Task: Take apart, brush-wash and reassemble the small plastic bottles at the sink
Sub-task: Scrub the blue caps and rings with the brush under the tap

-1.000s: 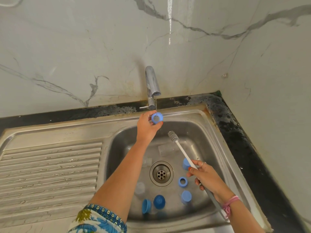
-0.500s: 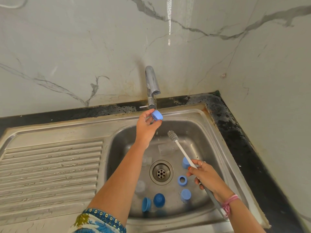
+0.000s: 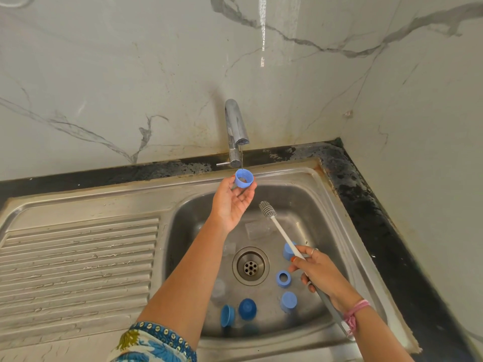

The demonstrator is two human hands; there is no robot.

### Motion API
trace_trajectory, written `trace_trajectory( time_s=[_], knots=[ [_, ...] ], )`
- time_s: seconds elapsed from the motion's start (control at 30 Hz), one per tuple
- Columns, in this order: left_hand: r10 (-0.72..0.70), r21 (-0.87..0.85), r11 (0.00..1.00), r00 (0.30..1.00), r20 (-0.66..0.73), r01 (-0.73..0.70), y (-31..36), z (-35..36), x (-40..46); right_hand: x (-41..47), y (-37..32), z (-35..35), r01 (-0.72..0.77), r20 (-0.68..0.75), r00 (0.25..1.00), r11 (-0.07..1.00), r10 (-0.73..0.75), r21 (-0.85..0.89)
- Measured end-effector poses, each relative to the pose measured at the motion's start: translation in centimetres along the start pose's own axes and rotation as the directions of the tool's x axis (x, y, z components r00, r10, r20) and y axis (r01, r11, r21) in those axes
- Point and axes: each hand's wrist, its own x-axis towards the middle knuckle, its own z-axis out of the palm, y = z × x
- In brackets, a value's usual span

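- Turned since half a second ago, the blue cap (image 3: pixel 244 178) now faces its open, threaded mouth toward the camera and up into the thin stream from the tap (image 3: pixel 236 131); before, its closed top showed.
- Left hand (image 3: pixel 231 199) pinches the cap at the fingertips, palm rolled upward, arm stretched forward over the basin of the sink (image 3: pixel 308 202).
- Cap looks light, rigid and wet, so likely slippery; its outer wall, gripped from opposite sides, seems the safest hold, keeping the mouth free for water.
- Right hand (image 3: pixel 320 273) grips the white handle of the bottle brush (image 3: pixel 281 231) low over the basin, bristle head angled up toward the left hand but apart from the cap.
- Loose in the basin around the drain (image 3: pixel 250 266): a blue ring (image 3: pixel 283 278), further blue caps (image 3: pixel 247 309), and clear bottle bodies (image 3: pixel 257 228), hard to make out against the steel.
- Judged from that, this is the rinsing of one cap; the bottles are not yet reassembled.
- Left of the basin lies the ribbed drainboard (image 3: pixel 78 259); a dark worktop (image 3: pixel 366 205) edges the sink.
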Motion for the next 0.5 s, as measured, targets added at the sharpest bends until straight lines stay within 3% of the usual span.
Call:
trace_trajectory(
  time_s=[0.1, 0.23, 0.33, 0.4, 0.5],
  knots=[
    [-0.018, -0.003, 1.000, 0.999, -0.031, 0.018, 0.0, 0.1, 0.1, -0.4, -0.4, 0.0, 0.040, -0.031, 0.999, 0.999, -0.040, 0.016],
    [-0.003, 0.072, 0.997, 0.992, -0.129, 0.012, 0.0, 0.2, 0.1, -0.5, -1.0, -0.2, 0.199, -0.131, 0.973, 0.978, -0.190, 0.058],
    [0.012, 0.166, 0.986, 0.981, -0.192, 0.020, 0.2, -0.1, 0.3, -0.4, -1.7, -1.2, 0.331, -0.141, 0.922, 0.923, -0.360, -0.195],
    [0.023, 0.254, 0.967, 0.977, -0.211, 0.032, 0.3, -0.4, 0.5, -0.3, -2.5, -1.8, 0.402, -0.103, 0.868, 0.810, -0.486, -0.428],
    [0.038, 0.353, 0.935, 0.981, -0.191, 0.032, 0.5, -0.4, 0.5, 0.2, -4.0, -2.2, 0.374, 0.009, 0.802, 0.490, -0.597, -0.787]
  ],
)
